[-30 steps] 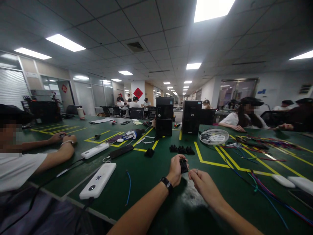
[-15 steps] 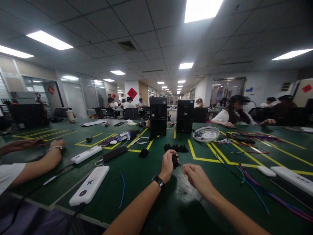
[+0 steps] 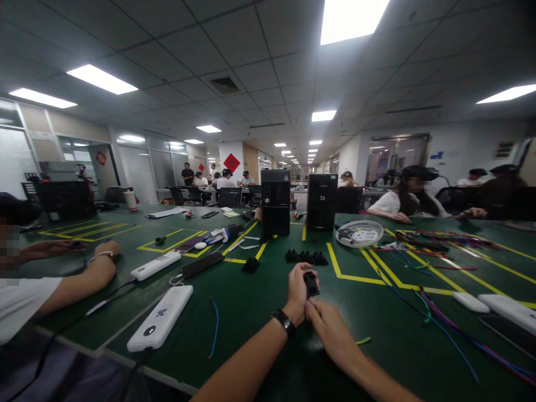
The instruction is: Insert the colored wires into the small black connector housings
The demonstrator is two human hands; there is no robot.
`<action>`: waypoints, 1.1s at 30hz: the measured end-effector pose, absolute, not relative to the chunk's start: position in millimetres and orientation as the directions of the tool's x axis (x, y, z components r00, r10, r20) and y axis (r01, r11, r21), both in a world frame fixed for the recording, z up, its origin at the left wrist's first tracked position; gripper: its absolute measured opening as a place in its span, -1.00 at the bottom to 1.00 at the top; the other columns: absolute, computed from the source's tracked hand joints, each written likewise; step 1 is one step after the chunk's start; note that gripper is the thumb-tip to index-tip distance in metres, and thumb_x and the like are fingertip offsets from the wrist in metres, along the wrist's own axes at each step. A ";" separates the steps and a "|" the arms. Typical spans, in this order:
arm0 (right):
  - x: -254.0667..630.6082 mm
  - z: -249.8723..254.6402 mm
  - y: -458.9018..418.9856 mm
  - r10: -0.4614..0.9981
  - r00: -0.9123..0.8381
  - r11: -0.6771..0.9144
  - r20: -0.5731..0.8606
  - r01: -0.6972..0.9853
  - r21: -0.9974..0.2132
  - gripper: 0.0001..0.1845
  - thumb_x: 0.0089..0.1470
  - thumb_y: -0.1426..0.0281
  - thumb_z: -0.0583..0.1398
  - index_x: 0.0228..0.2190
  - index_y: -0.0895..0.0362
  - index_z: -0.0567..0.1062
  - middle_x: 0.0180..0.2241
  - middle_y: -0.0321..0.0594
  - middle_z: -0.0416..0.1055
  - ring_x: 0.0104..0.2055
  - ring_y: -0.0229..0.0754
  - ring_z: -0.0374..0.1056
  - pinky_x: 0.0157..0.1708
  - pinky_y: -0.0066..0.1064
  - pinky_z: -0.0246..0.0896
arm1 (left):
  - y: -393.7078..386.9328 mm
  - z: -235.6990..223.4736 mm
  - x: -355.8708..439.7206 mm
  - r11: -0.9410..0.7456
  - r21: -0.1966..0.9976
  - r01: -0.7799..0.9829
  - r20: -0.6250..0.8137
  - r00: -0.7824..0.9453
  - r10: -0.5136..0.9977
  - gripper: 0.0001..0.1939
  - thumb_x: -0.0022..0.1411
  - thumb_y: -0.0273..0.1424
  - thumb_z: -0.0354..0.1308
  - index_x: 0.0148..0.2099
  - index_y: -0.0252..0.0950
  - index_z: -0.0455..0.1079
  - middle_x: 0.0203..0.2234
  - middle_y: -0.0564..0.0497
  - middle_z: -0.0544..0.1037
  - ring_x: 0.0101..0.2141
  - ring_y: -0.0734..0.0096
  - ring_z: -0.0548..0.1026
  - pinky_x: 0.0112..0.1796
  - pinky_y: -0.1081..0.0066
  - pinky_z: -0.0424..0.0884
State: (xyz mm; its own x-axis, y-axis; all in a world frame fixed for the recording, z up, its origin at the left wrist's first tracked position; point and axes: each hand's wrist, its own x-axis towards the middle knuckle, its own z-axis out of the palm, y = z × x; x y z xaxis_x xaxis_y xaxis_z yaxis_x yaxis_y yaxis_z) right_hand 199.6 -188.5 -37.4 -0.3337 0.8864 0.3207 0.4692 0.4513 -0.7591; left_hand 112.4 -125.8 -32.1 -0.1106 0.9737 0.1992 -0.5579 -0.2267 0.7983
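My left hand (image 3: pixel 297 293), with a black band on its wrist, is closed around a small black plastic part (image 3: pixel 310 283) with a blocky outline. Just below that part, my right hand (image 3: pixel 329 322) is closed with thumb and fingers pinched together, touching the left hand. Whatever sits between the right fingertips is hidden. Beyond the hands stands a row of several similar black plastic parts (image 3: pixel 306 257). One more black part (image 3: pixel 250 265) lies apart to the left. A short yellow-green wire (image 3: pixel 363 340) shows beside the right forearm.
White power banks (image 3: pixel 161 318) and a blue wire (image 3: pixel 214 329) lie left. Two black computer towers (image 3: pixel 275 204) stand at the back. On the right are a white basket (image 3: pixel 359 233) and wire bundles (image 3: pixel 444 321). A co-worker's arm (image 3: pixel 90 273) rests at left.
My right hand has come in against the left hand, closing the gap between them. The black part is turned differently. The yellow-green wire now shows, and the view has shifted slightly.
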 end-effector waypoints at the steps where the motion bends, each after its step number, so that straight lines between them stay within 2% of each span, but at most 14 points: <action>1: 201.0 -36.9 -188.1 0.882 -0.340 0.460 0.327 0.466 -0.756 -0.64 0.18 0.25 -0.05 -0.58 0.13 0.27 -0.55 -0.28 0.32 -0.49 -0.24 0.20 -0.47 -0.43 -0.03 | -126.6 -30.5 111.7 -0.226 0.795 -0.563 0.195 -0.116 0.974 -0.77 0.07 -0.26 0.03 -0.26 -0.30 0.21 -0.56 0.06 0.39 -0.64 0.51 0.35 -0.61 0.49 0.24; 8: 220.9 -30.0 -178.2 0.886 -0.284 0.459 0.367 0.429 -0.778 -0.61 0.19 0.19 -0.05 -0.58 0.11 0.25 -0.63 -0.35 0.18 -0.53 -0.27 0.13 -0.50 -0.44 -0.05 | -133.6 -16.1 102.9 -0.181 0.723 -0.666 0.180 -0.071 0.981 -0.73 0.06 -0.30 0.06 -0.20 -0.30 0.19 -0.55 0.06 0.37 -0.60 0.50 0.37 -0.54 0.45 0.27; 14: 203.3 -37.8 -189.0 0.877 -0.338 0.470 0.341 0.457 -0.755 -0.62 0.19 0.24 -0.06 -0.57 0.13 0.28 -0.59 -0.33 0.24 -0.49 -0.24 0.20 -0.46 -0.43 -0.02 | -129.2 -29.6 99.6 -0.300 0.811 -0.502 0.268 -0.137 0.954 -0.79 0.07 -0.32 0.05 -0.23 -0.29 0.23 -0.53 0.07 0.39 -0.60 0.54 0.35 -0.58 0.53 0.22; 17: 205.4 -36.3 -187.2 0.875 -0.331 0.474 0.352 0.443 -0.761 -0.62 0.19 0.22 -0.05 -0.57 0.13 0.29 -0.60 -0.34 0.23 -0.50 -0.25 0.19 -0.47 -0.44 -0.02 | -126.2 -32.2 96.1 -0.314 0.816 -0.485 0.283 -0.138 0.949 -0.80 0.09 -0.33 0.04 -0.21 -0.28 0.23 -0.51 0.06 0.40 -0.59 0.53 0.36 -0.58 0.54 0.23; 24: 225.7 -17.9 -182.9 0.928 -0.230 0.358 0.292 0.345 -0.868 -0.60 0.17 0.11 -0.04 -0.52 0.12 0.32 -0.72 -0.45 -0.01 -0.66 -0.32 -0.04 -0.62 -0.46 -0.15 | -128.9 -26.2 99.9 -0.348 0.794 -0.498 0.333 -0.121 0.935 -0.79 0.09 -0.31 0.04 -0.22 -0.28 0.24 -0.51 0.05 0.41 -0.58 0.50 0.38 -0.54 0.48 0.29; 30: 211.2 -38.0 -184.4 0.865 -0.381 0.482 0.327 0.449 -0.753 -0.60 0.17 0.19 -0.03 -0.60 0.13 0.31 -0.59 -0.30 0.28 -0.51 -0.25 0.19 -0.47 -0.44 0.00 | -130.5 -18.3 100.0 -0.199 0.656 -0.728 0.185 -0.101 0.978 -0.72 0.07 -0.31 0.08 -0.17 -0.27 0.15 -0.57 0.09 0.35 -0.61 0.51 0.34 -0.55 0.48 0.23; 33: 209.0 -37.8 -187.0 0.861 -0.392 0.489 0.325 0.460 -0.741 -0.60 0.19 0.22 -0.04 -0.58 0.13 0.31 -0.59 -0.31 0.26 -0.50 -0.25 0.20 -0.45 -0.44 0.00 | -126.8 -15.3 91.6 -0.238 0.617 -0.750 0.198 -0.145 0.969 -0.73 0.10 -0.29 0.06 -0.17 -0.27 0.14 -0.57 0.08 0.36 -0.61 0.50 0.35 -0.54 0.46 0.25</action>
